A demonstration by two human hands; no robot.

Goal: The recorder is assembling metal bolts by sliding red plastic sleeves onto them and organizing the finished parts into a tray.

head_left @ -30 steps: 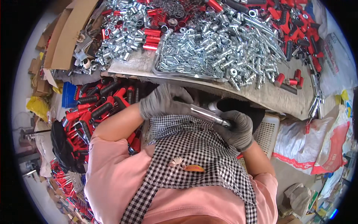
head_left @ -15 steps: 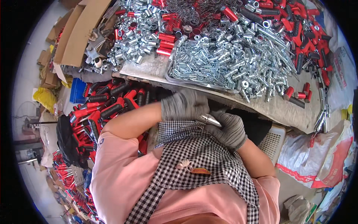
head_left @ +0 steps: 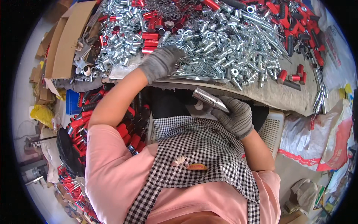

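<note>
My left hand (head_left: 162, 61), in a grey striped glove, reaches onto the heap of small metal pins (head_left: 201, 69) at the tray's left end. Its fingers are bent together among the pieces, and whatever they pinch is hidden. Lower down and to the right, my gloved right hand (head_left: 238, 116) is closed around one end of a shiny metal tube (head_left: 210, 100). The tube slants up to the left above my lap, clear of the bench edge. Red metal sleeves (head_left: 150, 43) lie just beyond my left hand.
Loose silver fittings (head_left: 121, 41) cover the bench's left part. Red and black handles (head_left: 294, 28) are heaped at far right. More red-handled tools (head_left: 126, 130) lie below the bench at left. A white plastic basket (head_left: 274, 130) and a sack (head_left: 309, 138) stand at right.
My left hand has left the metal tube and moved up and left to the pins. My right hand keeps the tube, now more exposed. The view has shifted slightly.
</note>
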